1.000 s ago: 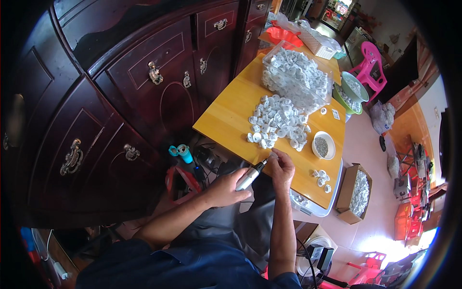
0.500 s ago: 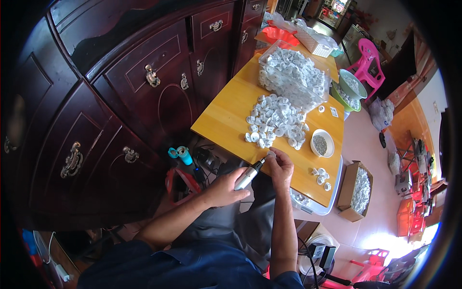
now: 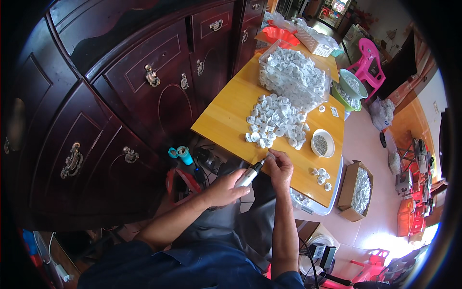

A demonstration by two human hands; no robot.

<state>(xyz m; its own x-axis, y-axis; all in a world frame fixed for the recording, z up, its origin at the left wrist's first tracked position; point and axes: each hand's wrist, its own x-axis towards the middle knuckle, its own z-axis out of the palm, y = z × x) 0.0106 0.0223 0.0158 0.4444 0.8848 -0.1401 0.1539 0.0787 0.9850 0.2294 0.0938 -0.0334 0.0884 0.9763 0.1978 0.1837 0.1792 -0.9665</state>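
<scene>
My left hand (image 3: 225,188) grips a slim grey power screwdriver (image 3: 250,175), its dark tip pointing up and right. My right hand (image 3: 279,166) pinches a small white plastic part (image 3: 270,155) right at that tip, just over the near edge of the yellow wooden table (image 3: 226,118). A loose heap of the same white parts (image 3: 275,120) lies on the table just beyond my hands. A small white bowl (image 3: 322,143) of tiny dark screws stands to the right of the heap. A few white parts (image 3: 321,175) rest near the table's right corner.
A clear bag full of white parts (image 3: 294,74) sits farther back. A dark wooden cabinet (image 3: 120,101) runs along the left. A cardboard box of white parts (image 3: 360,190) is on the floor at right, a pink plastic chair (image 3: 369,61) and green bowls (image 3: 350,85) beyond.
Both hands stay together at the table's near edge with the screwdriver tip on the small part. Only the view has shifted slightly.
</scene>
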